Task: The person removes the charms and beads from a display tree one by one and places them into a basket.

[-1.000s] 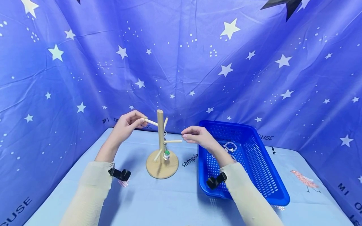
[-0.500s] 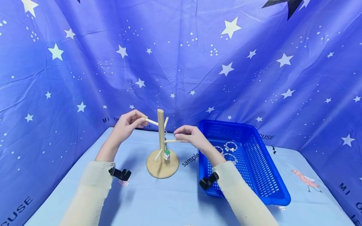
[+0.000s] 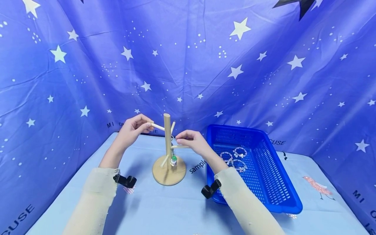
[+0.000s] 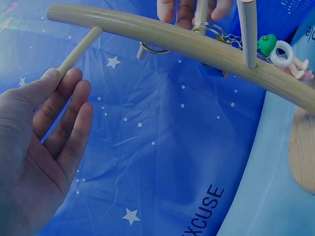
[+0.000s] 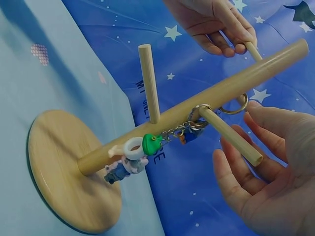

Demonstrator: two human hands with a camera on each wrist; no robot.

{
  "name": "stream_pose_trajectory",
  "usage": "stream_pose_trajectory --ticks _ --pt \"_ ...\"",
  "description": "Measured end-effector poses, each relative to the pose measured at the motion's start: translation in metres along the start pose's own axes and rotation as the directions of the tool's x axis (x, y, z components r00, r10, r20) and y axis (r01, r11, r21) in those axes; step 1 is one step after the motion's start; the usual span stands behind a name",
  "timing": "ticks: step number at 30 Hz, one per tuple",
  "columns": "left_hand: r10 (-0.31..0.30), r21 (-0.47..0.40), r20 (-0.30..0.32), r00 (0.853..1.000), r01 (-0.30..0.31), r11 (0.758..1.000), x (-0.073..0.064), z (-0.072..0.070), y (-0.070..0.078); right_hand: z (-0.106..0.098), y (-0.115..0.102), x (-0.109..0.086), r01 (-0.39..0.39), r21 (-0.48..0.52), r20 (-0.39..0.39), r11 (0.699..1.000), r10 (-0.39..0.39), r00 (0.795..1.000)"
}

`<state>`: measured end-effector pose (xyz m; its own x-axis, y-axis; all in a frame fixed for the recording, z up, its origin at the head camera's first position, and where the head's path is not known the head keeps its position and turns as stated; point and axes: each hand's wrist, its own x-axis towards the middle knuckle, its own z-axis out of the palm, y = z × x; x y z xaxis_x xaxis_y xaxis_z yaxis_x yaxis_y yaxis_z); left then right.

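A wooden stand (image 3: pixel 167 143) with a round base and several pegs stands upright on the table. My left hand (image 3: pixel 133 132) pinches the end of its upper left peg (image 4: pixel 78 54) between thumb and fingers. My right hand (image 3: pixel 191 142) reaches in from the right, fingers loosely bent around the right peg (image 5: pixel 231 135) without gripping it. Its thumb tip lies close to a metal ring (image 5: pixel 235 104) on a rear peg; whether they touch I cannot tell. From the right peg hangs a keychain with a green-capped figure (image 5: pixel 151 144). A blue charm (image 5: pixel 192 133) hangs behind, partly hidden.
A blue perforated basket (image 3: pixel 282 176) stands right of the stand, with 3 beaded bracelets (image 3: pixel 240 152) inside. My right forearm crosses its near left part. Light-blue cloth covers the table (image 3: pixel 164 209), and a star-printed blue curtain (image 3: pixel 188 65) hangs behind.
My right hand has moved left, from beyond the right peg's tip to above that peg near the post. The bracelets show more fully. My left hand keeps its place on the upper left peg.
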<state>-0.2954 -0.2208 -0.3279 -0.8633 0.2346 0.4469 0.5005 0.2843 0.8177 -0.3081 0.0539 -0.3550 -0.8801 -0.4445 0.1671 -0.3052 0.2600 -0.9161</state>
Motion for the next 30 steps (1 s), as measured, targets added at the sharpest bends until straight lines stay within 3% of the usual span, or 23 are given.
stream_pose_trajectory --ticks 30 --pt "0.003 -0.018 0.004 1.0 -0.003 1.0 0.001 -0.001 -0.002 0.018 -0.002 0.011 -0.014 0.006 -0.044 1.0 0.014 0.999"
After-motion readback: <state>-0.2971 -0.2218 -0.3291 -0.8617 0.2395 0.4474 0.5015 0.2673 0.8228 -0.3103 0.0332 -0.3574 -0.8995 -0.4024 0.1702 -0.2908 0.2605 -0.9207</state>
